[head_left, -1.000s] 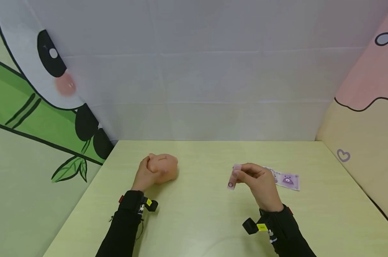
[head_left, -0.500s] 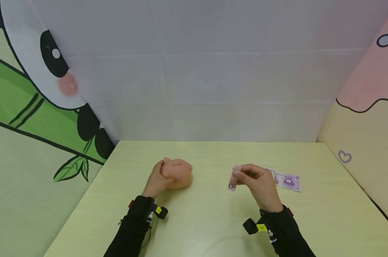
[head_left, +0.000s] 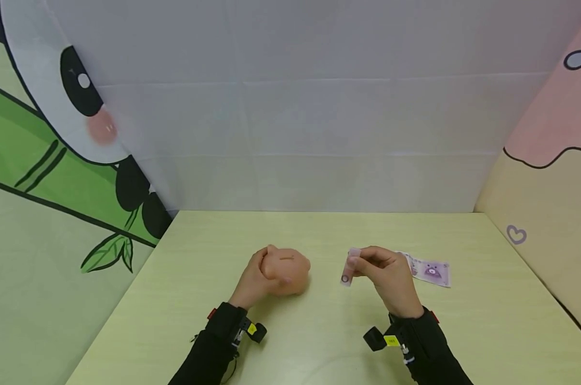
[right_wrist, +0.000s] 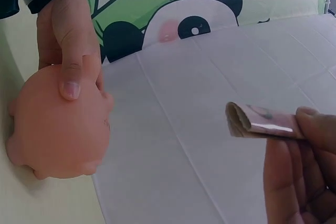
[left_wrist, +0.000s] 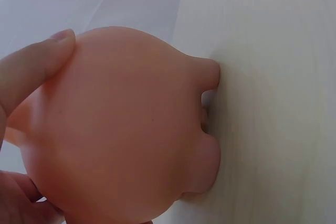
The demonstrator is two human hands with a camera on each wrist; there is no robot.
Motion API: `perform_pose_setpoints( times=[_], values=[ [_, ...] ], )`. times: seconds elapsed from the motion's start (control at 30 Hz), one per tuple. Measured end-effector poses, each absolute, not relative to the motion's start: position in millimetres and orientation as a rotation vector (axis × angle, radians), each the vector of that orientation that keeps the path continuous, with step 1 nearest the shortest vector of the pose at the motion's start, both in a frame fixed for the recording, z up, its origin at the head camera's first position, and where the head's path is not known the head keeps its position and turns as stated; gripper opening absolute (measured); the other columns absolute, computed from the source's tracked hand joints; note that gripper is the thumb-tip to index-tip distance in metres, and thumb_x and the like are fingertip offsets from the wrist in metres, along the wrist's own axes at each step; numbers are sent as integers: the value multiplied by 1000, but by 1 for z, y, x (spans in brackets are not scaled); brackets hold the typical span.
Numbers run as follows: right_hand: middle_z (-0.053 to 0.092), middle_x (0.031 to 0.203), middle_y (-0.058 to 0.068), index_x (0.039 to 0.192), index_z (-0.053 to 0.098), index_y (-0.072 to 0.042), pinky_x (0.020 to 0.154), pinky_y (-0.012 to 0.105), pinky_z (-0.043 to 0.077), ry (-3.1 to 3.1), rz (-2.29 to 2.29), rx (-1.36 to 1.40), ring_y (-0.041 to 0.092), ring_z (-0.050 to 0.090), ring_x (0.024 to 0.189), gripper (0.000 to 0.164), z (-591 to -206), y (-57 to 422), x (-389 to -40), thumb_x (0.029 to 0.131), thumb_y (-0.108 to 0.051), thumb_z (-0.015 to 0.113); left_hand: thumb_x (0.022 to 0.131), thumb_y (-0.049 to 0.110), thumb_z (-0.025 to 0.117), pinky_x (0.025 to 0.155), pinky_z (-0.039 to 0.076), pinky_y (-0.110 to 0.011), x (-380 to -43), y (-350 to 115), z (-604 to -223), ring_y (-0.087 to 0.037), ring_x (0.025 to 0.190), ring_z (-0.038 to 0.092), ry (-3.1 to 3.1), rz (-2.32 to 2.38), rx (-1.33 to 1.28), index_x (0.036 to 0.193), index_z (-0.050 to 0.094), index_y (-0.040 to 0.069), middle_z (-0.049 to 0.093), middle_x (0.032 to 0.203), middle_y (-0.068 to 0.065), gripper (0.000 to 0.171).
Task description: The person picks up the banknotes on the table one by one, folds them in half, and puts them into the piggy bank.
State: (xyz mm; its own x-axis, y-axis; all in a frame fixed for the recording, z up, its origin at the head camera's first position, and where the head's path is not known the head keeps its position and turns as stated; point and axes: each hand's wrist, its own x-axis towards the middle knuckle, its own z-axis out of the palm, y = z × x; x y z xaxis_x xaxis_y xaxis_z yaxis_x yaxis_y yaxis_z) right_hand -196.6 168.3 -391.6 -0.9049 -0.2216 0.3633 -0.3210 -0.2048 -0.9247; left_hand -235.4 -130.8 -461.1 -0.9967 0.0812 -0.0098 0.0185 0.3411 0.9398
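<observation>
A peach-coloured piggy bank [head_left: 289, 271] with a slot on top sits near the middle of the table. My left hand [head_left: 252, 280] grips it from the left side, thumb and fingers curled round its body. In the left wrist view the piggy bank's [left_wrist: 121, 124] stubby feet are down at the tabletop. My right hand [head_left: 391, 280] pinches a small folded banknote [head_left: 349, 268] between thumb and fingers, above the table and to the right of the piggy bank. The right wrist view shows the note's [right_wrist: 265, 120] rolled-over fold, sticking out past the fingertips.
A flat purple banknote [head_left: 432, 271] printed with a cartoon animal lies behind the right hand, partly hidden by it. The pale wooden table [head_left: 314, 342] meets a plain white wall sheet [head_left: 314, 182] at the back. Cartoon-printed sheets stand at both sides.
My left hand has brought the piggy bank rightward and slightly nearer to me, closer to the folded banknote. The right hand has stayed almost still.
</observation>
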Motion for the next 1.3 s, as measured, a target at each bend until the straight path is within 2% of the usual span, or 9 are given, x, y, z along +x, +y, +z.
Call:
perform_pose_setpoints(
  times=[0.37, 0.57, 0.93, 1.13, 1.3],
  values=[
    [72, 80, -1, 98, 64, 14, 75, 32, 59, -1976, 2266, 622, 15, 70, 73, 18, -396, 166, -205, 93, -4, 64, 69, 28, 90, 104, 43, -50, -222, -99, -464, -29, 127, 48, 2506, 1768, 194, 147, 36, 10, 44, 145, -9, 96],
    [71, 79, -1, 95, 64, 13, 73, 32, 59, -2004, 2234, 594, 15, 70, 72, 18, -401, 165, -209, 92, -4, 66, 69, 32, 89, 104, 43, -50, -214, -86, -465, -29, 126, 49, 2506, 1727, 232, 148, 35, 10, 44, 146, -10, 98],
    [71, 79, -4, 93, 68, 9, 72, 31, 59, -2082, 2154, 600, 12, 69, 74, 16, -409, 161, -215, 91, -7, 69, 72, 30, 88, 97, 45, -42, -207, -73, -466, -26, 118, 53, 2435, 1723, 292, 149, 31, 9, 46, 141, -13, 99],
    [71, 79, -6, 93, 67, 12, 71, 30, 59, -2074, 2196, 614, 10, 68, 73, 17, -415, 158, -218, 90, -5, 69, 72, 27, 88, 90, 49, -36, -205, -64, -467, -22, 110, 56, 2352, 1790, 367, 138, 40, 15, 51, 131, -7, 83],
    [71, 80, -7, 92, 69, 10, 69, 28, 58, -2088, 2166, 618, 9, 68, 72, 15, -420, 155, -221, 89, -5, 70, 73, 26, 87, 87, 51, -33, -202, -57, -467, -20, 106, 58, 2341, 1815, 413, 132, 42, 16, 51, 126, -5, 75]
  ],
)
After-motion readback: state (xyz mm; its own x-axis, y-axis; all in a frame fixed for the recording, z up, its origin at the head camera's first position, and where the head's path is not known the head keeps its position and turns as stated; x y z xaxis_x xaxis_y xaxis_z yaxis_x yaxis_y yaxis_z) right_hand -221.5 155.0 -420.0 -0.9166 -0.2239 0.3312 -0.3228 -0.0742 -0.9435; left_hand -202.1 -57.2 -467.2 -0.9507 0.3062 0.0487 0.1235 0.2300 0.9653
